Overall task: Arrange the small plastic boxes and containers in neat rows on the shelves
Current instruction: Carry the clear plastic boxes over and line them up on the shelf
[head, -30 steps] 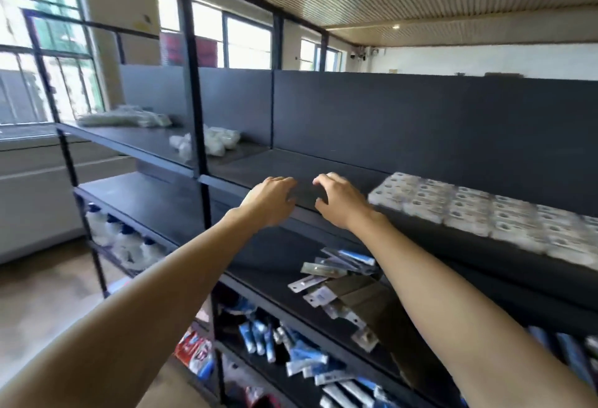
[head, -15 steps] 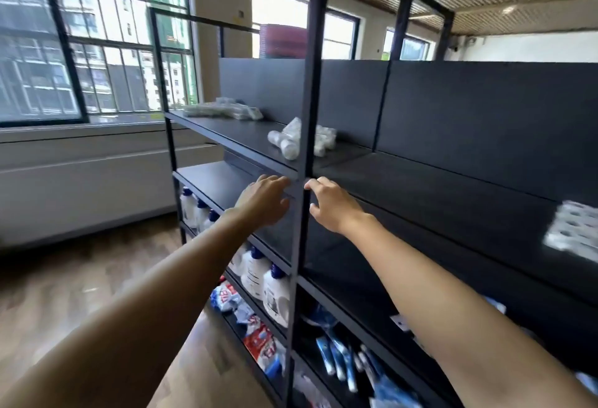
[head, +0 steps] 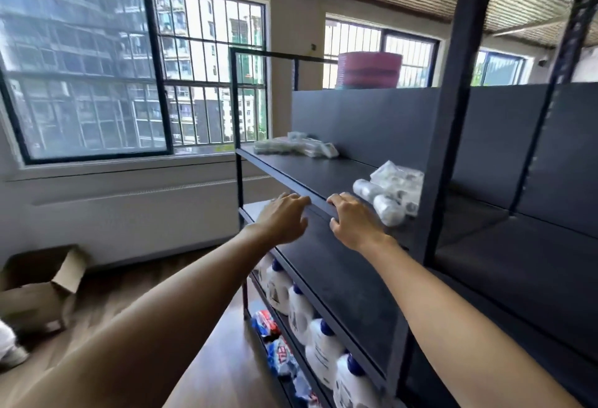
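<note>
We face a dark metal shelving unit (head: 339, 281) filling the right half of the frame. Our left hand (head: 283, 218) and right hand (head: 351, 221), both bare, reach to the front edge of the upper shelf at frame centre; the fingers are loosely curled with the tips at or over that edge, and neither hand holds anything. On the lower shelf at bottom centre stand white jugs with blue caps (head: 318, 339), their labels too blurred to read, with red-and-blue packets (head: 275, 347) in front showing large white letters that we cannot make out. An open cardboard box (head: 42, 284) sits on the floor at lower left. The small plastic containers (head: 390, 192) lie in a loose heap on the upper shelf, right of our right hand. A flat pile of wrapped packs (head: 296, 146) lies at the shelf's far end.
</note>
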`<control>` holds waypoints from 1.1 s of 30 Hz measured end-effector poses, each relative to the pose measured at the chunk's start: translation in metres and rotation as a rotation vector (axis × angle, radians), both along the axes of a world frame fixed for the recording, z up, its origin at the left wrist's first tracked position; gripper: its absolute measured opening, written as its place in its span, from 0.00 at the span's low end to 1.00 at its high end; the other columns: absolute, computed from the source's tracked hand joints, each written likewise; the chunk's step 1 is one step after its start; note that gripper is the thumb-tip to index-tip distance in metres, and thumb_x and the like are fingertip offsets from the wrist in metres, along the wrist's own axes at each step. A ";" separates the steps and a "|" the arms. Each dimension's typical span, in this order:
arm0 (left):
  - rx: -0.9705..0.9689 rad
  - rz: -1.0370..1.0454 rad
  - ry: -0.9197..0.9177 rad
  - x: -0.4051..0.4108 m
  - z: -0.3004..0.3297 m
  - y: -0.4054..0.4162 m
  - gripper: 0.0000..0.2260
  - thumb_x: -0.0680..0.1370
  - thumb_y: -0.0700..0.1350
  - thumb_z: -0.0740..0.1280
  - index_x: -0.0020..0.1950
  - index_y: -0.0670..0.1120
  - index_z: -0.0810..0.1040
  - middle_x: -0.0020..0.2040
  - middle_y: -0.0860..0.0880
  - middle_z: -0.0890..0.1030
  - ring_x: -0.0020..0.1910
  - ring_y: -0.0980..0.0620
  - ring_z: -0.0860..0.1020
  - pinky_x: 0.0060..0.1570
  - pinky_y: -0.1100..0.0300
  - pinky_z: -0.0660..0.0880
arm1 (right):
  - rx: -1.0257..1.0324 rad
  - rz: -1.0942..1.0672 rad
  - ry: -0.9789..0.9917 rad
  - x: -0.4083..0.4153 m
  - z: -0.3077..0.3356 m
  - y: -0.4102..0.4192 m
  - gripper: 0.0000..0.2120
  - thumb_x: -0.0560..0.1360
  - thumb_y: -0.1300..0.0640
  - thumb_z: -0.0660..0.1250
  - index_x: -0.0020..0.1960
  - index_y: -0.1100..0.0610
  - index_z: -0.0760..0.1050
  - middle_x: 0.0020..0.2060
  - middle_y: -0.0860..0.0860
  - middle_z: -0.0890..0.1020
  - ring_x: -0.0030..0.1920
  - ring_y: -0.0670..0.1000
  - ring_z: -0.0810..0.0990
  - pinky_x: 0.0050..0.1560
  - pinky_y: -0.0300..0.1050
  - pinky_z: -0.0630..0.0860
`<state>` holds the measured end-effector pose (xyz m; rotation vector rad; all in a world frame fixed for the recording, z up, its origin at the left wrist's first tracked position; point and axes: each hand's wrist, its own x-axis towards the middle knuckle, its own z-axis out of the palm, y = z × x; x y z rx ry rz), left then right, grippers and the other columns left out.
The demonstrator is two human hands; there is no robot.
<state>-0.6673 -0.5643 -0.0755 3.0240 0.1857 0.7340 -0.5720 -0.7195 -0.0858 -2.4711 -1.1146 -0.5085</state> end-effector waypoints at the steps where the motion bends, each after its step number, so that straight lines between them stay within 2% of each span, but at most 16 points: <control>1: 0.007 0.008 0.003 0.008 0.000 0.012 0.19 0.78 0.48 0.65 0.69 0.49 0.72 0.65 0.46 0.78 0.65 0.44 0.73 0.61 0.49 0.73 | -0.002 0.002 0.000 0.008 0.001 0.014 0.19 0.78 0.59 0.64 0.69 0.55 0.71 0.65 0.53 0.75 0.66 0.56 0.73 0.64 0.48 0.69; 13: -0.014 -0.020 -0.022 0.116 0.000 0.164 0.19 0.79 0.48 0.64 0.70 0.48 0.71 0.67 0.46 0.76 0.67 0.44 0.71 0.63 0.49 0.70 | -0.026 -0.024 0.039 0.107 0.005 0.166 0.18 0.78 0.58 0.65 0.67 0.57 0.71 0.63 0.55 0.74 0.64 0.57 0.73 0.62 0.49 0.71; 19: -0.032 -0.096 -0.053 0.185 0.017 0.254 0.19 0.79 0.48 0.64 0.70 0.49 0.71 0.67 0.47 0.76 0.66 0.45 0.73 0.62 0.48 0.73 | -0.027 -0.097 0.034 0.161 0.018 0.250 0.18 0.79 0.58 0.65 0.68 0.56 0.71 0.65 0.53 0.74 0.65 0.56 0.73 0.59 0.48 0.71; 27: -0.068 -0.209 -0.022 0.269 0.020 0.359 0.21 0.79 0.48 0.65 0.71 0.50 0.70 0.68 0.47 0.75 0.63 0.45 0.76 0.60 0.48 0.75 | 0.031 -0.217 0.090 0.233 0.014 0.354 0.18 0.78 0.57 0.65 0.67 0.56 0.71 0.64 0.54 0.73 0.66 0.56 0.71 0.63 0.49 0.70; 33: -0.077 -0.260 -0.034 0.331 0.015 0.406 0.21 0.78 0.48 0.66 0.71 0.49 0.70 0.68 0.46 0.75 0.64 0.45 0.75 0.59 0.47 0.75 | -0.016 -0.288 0.101 0.282 0.014 0.391 0.18 0.79 0.58 0.64 0.68 0.56 0.70 0.65 0.53 0.73 0.67 0.56 0.69 0.64 0.49 0.69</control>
